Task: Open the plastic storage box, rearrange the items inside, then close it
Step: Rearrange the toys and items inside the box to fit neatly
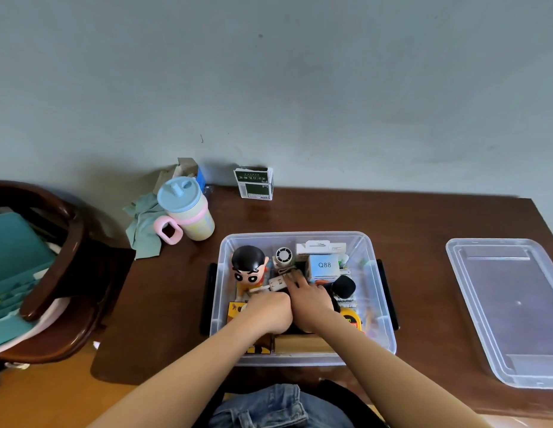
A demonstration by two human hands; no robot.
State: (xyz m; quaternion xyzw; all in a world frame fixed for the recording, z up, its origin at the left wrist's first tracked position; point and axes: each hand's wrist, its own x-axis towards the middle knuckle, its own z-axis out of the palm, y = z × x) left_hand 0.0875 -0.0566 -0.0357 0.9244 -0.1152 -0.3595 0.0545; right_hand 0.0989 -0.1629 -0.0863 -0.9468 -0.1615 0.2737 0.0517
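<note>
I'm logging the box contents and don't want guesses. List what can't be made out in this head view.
- What the left hand and right hand touch inside the storage box: covered by the hands themselves.
- Whether either hand grips anything: fingers hidden.
- Print on the green carton: too small.
- The lid: its right side is cut off by the frame edge.
- The yellow item: mostly behind the right wrist.

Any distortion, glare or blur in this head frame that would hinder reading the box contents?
Head view: wide-angle bending curves the table edge and the lid; soft daylight, a faint sheen on the wood behind the storage box; overall mildly soft, yet "Q88" on the small box reads; both hands hide the middle items.
</note>
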